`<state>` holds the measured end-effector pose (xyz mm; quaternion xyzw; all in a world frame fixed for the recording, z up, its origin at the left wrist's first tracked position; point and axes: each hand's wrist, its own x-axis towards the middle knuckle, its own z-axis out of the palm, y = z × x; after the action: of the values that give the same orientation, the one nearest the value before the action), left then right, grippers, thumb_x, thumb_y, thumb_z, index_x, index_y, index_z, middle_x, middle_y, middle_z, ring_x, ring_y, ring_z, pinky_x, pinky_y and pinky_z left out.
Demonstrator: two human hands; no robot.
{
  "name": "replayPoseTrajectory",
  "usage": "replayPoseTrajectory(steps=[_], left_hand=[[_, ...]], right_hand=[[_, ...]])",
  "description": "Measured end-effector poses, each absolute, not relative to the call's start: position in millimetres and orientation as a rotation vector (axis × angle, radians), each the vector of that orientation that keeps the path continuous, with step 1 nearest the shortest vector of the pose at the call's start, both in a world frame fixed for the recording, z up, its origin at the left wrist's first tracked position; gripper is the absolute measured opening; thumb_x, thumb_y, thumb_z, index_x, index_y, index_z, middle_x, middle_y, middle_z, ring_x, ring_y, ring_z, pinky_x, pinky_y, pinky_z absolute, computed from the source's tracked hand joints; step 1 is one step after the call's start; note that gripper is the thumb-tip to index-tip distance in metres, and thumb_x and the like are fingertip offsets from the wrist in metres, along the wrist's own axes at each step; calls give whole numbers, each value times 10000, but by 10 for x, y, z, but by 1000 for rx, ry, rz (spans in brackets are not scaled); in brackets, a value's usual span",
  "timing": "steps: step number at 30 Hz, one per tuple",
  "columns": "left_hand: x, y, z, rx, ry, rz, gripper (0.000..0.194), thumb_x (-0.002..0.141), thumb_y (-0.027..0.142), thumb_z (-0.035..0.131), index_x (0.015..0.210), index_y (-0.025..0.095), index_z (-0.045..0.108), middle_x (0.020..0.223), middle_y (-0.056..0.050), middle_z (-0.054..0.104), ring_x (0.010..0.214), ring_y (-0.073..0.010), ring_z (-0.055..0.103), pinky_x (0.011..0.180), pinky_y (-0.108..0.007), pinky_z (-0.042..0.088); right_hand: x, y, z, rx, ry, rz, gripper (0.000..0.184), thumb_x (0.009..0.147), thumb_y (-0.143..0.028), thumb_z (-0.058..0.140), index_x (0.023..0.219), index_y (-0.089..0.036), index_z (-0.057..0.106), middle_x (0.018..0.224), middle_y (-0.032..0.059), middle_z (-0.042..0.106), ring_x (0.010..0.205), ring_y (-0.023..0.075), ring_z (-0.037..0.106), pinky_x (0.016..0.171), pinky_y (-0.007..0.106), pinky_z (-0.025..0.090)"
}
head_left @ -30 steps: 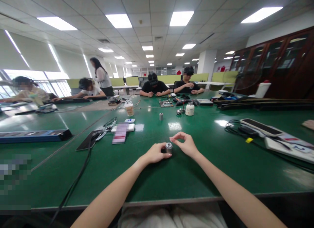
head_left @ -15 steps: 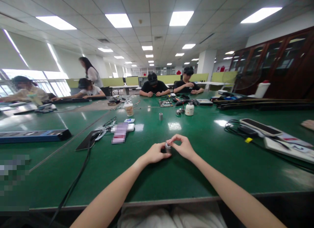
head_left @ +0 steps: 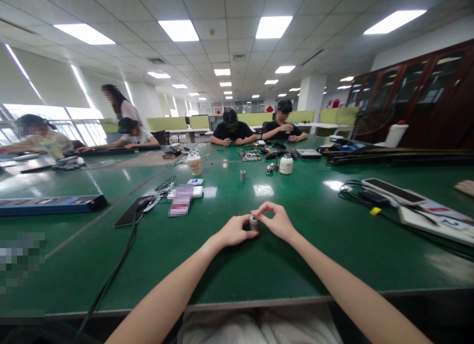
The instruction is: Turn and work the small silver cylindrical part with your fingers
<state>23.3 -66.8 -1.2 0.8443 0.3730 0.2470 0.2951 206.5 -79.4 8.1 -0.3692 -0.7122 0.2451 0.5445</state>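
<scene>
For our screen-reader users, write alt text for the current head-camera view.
Left hand gripping a small upright metal cylinder on a green table, with the right hand at its top. Beyond them stand a second metal cylinder and a white jar, with seated co-workers across the table.

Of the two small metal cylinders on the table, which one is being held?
The nearer cylinder: it stands upright in the left hand, with the right hand at its top. The other cylinder stands farther away, untouched.
</scene>
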Motion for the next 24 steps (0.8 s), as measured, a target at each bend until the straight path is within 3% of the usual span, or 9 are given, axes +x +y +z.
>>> replayPoseTrajectory(steps=[10, 24], left_hand=[[238, -684, 10, 2269, 990, 668, 350, 774, 279, 698, 1104, 162, 690, 1030, -50, 741, 923, -257, 672, 841, -309, 491], [248, -698, 12, 2269, 1014, 664, 401, 777, 291, 700, 1156, 166, 659, 1060, -53, 738, 932, -248, 678, 854, -311, 495]], right_hand=[[2063, -868, 117, -925, -1765, 465, 112, 795, -222, 685, 684, -229, 669, 791, 26, 749, 826, 239, 699, 842, 402, 498], [2014, -814, 82, -1003, -1710, 411, 125, 735, -284, 729, 666, -210, 655, 680, 10, 704, 668, 194, 663, 667, 309, 515]])
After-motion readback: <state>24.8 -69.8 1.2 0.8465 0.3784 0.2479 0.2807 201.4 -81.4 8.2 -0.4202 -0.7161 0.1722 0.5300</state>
